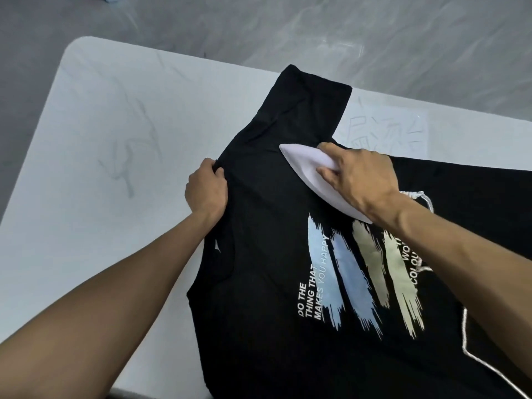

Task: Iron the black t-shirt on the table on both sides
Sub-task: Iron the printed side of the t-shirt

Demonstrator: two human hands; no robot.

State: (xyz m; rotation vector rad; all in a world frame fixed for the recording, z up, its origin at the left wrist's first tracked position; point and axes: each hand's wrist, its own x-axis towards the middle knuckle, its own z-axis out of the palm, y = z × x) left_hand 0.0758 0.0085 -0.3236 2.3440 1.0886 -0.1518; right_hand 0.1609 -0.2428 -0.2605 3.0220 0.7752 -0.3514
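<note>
Black t-shirt [267, 254] lies print-up on the counter [115, 133]. My right hand [362, 180] grips the white iron [302, 165], and my left hand [205, 188] pinches the fabric edge taut. I judge two risks: heat scorching the print [359, 272] nearby, or creases set in if my left slips.

Left hand [205, 188] pinches; right hand [363, 180] grips, palm down.

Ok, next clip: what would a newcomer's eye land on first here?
The black t-shirt spread over the pale table, its blue and cream brushstroke print facing up near the middle. Just above the print, the right hand grips a white iron pressed on the cloth, while the left hand pinches the shirt's edge at picture left.
</note>
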